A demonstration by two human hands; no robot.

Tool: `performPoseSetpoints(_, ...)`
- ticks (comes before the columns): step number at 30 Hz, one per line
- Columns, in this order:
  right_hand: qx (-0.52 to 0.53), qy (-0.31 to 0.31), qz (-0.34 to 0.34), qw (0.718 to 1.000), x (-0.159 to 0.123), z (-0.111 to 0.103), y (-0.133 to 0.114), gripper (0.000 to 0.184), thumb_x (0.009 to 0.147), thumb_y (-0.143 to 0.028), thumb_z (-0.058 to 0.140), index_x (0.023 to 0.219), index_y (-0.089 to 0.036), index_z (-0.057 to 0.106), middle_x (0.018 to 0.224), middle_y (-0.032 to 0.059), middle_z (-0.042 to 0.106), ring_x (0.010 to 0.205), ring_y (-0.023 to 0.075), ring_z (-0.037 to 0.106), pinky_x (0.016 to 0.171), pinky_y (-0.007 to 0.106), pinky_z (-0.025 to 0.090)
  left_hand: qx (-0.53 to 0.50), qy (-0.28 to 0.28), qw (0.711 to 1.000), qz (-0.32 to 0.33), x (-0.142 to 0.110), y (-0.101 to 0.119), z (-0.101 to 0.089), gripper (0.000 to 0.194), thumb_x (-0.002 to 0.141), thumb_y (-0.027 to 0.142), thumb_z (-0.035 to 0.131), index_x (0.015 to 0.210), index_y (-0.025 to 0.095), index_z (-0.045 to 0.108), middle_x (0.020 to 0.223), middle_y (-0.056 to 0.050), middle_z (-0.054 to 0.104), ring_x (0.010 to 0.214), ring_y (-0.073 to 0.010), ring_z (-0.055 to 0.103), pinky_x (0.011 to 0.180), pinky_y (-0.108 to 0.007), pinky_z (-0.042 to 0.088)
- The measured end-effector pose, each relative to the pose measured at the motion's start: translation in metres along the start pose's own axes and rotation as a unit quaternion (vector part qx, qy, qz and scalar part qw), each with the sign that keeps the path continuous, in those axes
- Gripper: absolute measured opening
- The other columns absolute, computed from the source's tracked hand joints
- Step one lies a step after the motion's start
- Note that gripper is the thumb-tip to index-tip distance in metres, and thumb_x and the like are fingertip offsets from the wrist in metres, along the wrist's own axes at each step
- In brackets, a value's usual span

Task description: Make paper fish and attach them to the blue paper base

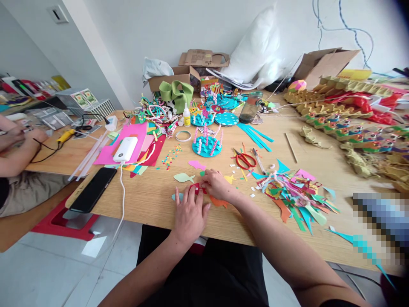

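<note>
My left hand (191,213) lies with fingers stretched and spread, its fingertips on a small red paper piece (197,188) on the table. My right hand (217,185) is closed over the right end of that piece, fingers bent together; what they pinch is hidden. Around my hands lie paper fish: a pale green fish (184,177), a pink fish (197,165), a yellow fish (229,179) and an orange fish (220,202). A light blue piece (177,197) shows partly under my left hand, and a bit of green paper (202,173) beside my right fingers.
Red-handled scissors (245,160) and a craft knife (258,161) lie beyond my right hand, near heaped paper scraps (294,192). A blue disc with twisted posts (207,146) and a glue bottle (187,116) stand behind. Leftward are a phone (93,189), a power bank (125,149) and another person's arms (19,147).
</note>
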State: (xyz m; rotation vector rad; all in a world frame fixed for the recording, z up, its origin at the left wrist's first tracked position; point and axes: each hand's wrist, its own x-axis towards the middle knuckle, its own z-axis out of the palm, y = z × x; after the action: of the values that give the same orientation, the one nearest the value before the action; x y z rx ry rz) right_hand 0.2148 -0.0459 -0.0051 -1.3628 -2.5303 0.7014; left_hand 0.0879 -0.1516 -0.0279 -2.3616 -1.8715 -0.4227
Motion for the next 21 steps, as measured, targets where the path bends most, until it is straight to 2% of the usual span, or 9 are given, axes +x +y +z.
performPoseSetpoints(21,0.031,0.019,-0.005,0.999,0.0018,0.0027,-0.0011,0.017,0.082,-0.01,0.051,0.075,-0.015,0.066,0.083,0.0057,0.057,0.088,0.0179,0.052,0.076,0.028,0.034,0.01,0.006,1.0,-0.003,0.0008,0.0011,-0.0031,0.043,0.093,0.039,0.043,0.128,0.016,0.053,0.129,-0.018,0.05,0.128,-0.0305,0.043,0.11,-0.06,0.025)
